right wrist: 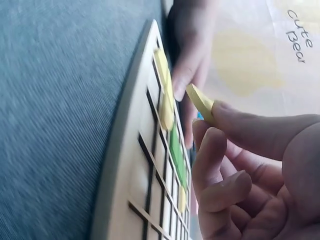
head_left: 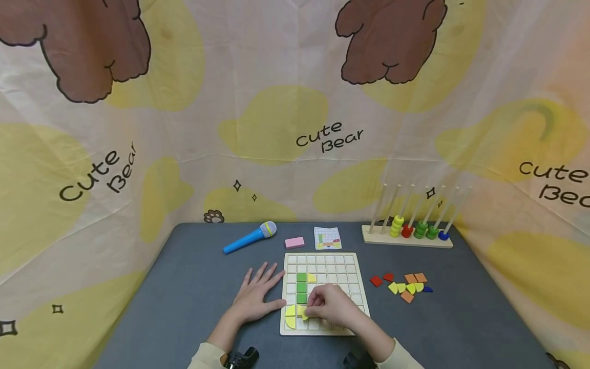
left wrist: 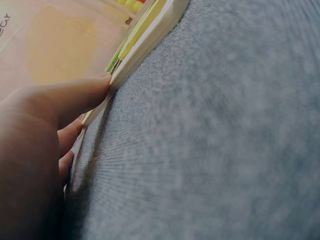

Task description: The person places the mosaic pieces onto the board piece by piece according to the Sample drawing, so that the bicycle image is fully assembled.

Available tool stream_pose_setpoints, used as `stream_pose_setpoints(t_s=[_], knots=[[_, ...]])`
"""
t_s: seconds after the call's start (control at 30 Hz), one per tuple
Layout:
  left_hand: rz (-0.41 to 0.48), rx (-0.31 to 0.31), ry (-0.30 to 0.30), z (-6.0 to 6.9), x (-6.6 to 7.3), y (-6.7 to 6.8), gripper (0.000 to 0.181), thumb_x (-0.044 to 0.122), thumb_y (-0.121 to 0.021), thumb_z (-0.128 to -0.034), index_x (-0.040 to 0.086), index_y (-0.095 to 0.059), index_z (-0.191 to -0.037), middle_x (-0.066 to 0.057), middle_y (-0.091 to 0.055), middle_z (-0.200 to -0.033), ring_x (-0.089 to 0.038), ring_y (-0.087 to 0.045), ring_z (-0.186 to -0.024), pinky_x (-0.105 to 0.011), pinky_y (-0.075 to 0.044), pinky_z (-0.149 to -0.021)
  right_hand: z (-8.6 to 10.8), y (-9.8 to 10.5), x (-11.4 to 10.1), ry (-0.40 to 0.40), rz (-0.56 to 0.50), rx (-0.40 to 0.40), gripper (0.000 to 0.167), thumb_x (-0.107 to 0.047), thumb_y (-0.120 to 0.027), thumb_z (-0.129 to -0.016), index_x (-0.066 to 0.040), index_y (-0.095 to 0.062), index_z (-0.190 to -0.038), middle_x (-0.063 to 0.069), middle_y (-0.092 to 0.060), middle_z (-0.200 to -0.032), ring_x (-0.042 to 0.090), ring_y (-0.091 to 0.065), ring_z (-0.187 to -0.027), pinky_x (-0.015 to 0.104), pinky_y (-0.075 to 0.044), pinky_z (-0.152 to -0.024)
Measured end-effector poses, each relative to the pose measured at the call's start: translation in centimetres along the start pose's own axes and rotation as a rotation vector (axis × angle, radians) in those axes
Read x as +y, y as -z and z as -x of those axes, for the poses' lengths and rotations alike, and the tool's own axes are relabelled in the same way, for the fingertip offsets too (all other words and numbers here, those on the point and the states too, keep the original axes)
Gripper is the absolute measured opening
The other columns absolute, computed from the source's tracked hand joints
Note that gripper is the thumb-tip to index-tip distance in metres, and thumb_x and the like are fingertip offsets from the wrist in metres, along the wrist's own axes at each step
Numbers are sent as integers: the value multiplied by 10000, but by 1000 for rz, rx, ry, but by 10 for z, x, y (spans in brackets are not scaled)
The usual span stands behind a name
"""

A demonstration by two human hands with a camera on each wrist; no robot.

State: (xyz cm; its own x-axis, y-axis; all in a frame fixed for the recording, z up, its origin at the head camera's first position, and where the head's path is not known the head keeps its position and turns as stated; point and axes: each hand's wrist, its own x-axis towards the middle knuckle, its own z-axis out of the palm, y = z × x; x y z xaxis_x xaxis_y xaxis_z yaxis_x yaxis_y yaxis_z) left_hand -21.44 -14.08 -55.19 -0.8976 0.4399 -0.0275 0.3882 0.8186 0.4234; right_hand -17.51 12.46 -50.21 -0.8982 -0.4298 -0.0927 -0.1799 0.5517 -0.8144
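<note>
A wooden grid board (head_left: pixel 343 269) lies on the table. My left hand (head_left: pixel 255 298) rests flat with fingers spread, its thumb and fingertips touching the board's left edge. My right hand (head_left: pixel 335 306) is over the board's lower part. Between thumb and forefinger it pinches a yellow quarter-round tile (right wrist: pixel 201 104), held above the board in the right wrist view. Several green square tiles (head_left: pixel 301 287) stand in a column in the grid. A yellow tile (head_left: pixel 312 278) sits to the right of the top one. More yellow tiles (head_left: pixel 290 322) lie in the lower left cells.
Loose red, orange, yellow and blue tiles (head_left: pixel 407 296) lie right of the board. Behind it are a blue toy microphone (head_left: pixel 249 239), a pink block (head_left: pixel 294 243) and a pattern card (head_left: pixel 328 239). A peg stand with colored beads (head_left: pixel 407 241) is at the back right.
</note>
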Motion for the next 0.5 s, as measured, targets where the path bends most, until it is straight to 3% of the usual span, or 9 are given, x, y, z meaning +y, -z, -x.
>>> stream_pose_setpoints(t_s=[0.33, 0.5], knots=[[4, 18, -8, 0, -1, -1, 810, 710, -544, -900, 323, -349, -1584, 9, -263, -1673, -311, -122, -1571, -654, -21, -1214, 1, -19, -3, -59, -27, -7, 177, -160, -825, -837, -163, -703, -708, -51, -602, -554, 82, -558, -492, 203, -381, -449], [-14, 18, -19, 0, -1, -1, 806, 712, -530, -906, 313, -352, -1584, 0, -270, -1671, -322, -130, -1569, -660, -33, -1213, 0, -27, -6, -62, 29, 42, 197, -150, -823, -823, -166, -686, -682, -74, -578, -519, 69, -544, -459, 201, -363, -433]])
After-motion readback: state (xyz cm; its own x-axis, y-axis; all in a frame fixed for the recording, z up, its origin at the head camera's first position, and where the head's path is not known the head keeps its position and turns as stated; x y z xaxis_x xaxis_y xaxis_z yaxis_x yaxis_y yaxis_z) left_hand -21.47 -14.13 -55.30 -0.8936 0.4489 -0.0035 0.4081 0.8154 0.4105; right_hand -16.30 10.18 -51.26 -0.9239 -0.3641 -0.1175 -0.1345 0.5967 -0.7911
